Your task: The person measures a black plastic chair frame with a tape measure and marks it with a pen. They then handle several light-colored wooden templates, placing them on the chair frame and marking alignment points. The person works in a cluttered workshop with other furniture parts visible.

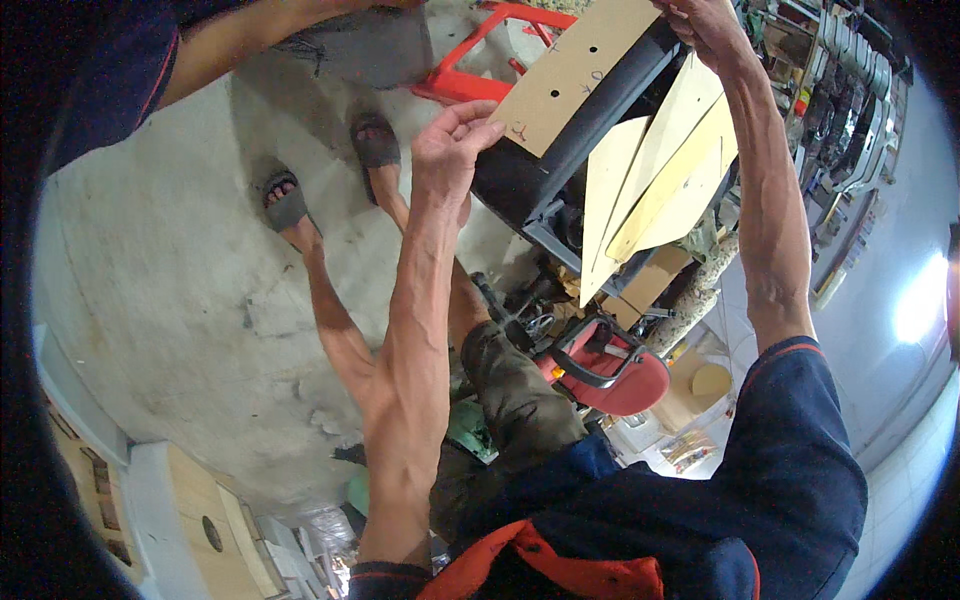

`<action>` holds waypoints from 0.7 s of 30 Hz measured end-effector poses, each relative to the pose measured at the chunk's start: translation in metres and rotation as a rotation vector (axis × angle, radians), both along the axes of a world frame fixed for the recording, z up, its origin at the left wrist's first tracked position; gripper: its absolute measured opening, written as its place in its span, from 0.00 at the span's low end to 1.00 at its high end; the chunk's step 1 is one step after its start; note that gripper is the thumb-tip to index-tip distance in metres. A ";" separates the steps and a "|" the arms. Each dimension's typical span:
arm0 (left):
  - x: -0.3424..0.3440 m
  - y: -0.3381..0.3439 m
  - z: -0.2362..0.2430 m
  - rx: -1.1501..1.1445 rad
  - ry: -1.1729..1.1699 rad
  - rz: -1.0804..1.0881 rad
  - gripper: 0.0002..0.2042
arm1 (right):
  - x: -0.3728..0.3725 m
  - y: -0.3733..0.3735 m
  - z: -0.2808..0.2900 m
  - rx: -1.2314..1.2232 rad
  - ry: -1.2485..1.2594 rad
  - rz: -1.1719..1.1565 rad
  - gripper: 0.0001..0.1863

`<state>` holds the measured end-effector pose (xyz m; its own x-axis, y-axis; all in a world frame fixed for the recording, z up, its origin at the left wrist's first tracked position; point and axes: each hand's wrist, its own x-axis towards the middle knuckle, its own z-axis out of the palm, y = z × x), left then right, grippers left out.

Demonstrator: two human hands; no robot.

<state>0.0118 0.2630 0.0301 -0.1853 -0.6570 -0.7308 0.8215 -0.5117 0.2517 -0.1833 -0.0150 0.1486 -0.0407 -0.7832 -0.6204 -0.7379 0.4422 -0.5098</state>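
A flat tan cardboard piece (572,85) with two small dark holes and pen marks lies slanted over a long black padded surface (605,125). My left hand (452,148) pinches its near left corner between thumb and fingers. Up at the frame's top edge, my right hand (706,28) has its fingers closed at the cardboard's far right end; the fingertips are partly cut off. Several pale yellow cut sheets (668,185) with pointed shapes overlap just right of the black surface, beneath my right forearm.
Another person's forearm (235,40) reaches in from the upper left. A red metal frame (450,78) stands beyond my left hand. Close to my legs is a red seat (625,385) with a black handle. Wrapped parts (850,110) line the right wall.
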 end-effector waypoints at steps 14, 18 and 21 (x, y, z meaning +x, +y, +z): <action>-0.002 0.001 0.001 -0.038 0.041 0.034 0.18 | 0.002 0.001 0.008 0.062 0.067 -0.044 0.12; -0.002 0.001 0.004 -0.067 0.034 0.052 0.21 | -0.008 0.000 0.005 0.091 -0.087 -0.074 0.10; -0.002 0.000 0.002 -0.094 0.080 0.044 0.21 | -0.025 -0.002 0.001 0.033 -0.048 -0.072 0.06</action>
